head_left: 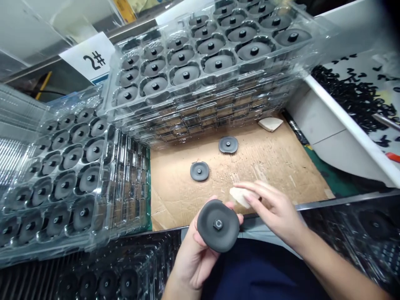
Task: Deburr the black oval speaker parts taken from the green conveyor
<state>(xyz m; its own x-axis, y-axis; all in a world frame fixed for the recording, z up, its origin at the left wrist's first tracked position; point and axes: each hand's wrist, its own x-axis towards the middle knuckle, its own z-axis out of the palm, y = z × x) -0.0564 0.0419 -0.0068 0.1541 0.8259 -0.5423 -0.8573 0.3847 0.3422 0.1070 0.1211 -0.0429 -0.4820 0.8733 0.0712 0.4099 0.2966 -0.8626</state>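
Note:
My left hand (200,254) holds a dark grey rounded disc with a raised centre hub (218,237), its hub side facing up toward me. Pinched between the thumb and fingers of my right hand (275,208) is a cream-white wedge of what looks like sponge (240,196), just above and right of the disc, apart from it. Two similar discs lie on the brown cardboard (175,200) beyond my hands: one disc (199,171) nearer, the other disc (228,145) farther back and to the right.
Stacked clear plastic trays (150,102) filled with such discs stand along the back, and more trays (93,200) at the left. A second white wedge (270,123) lies at the back right. On the right, a white-edged bin (350,125) adjoins many small black parts (350,91).

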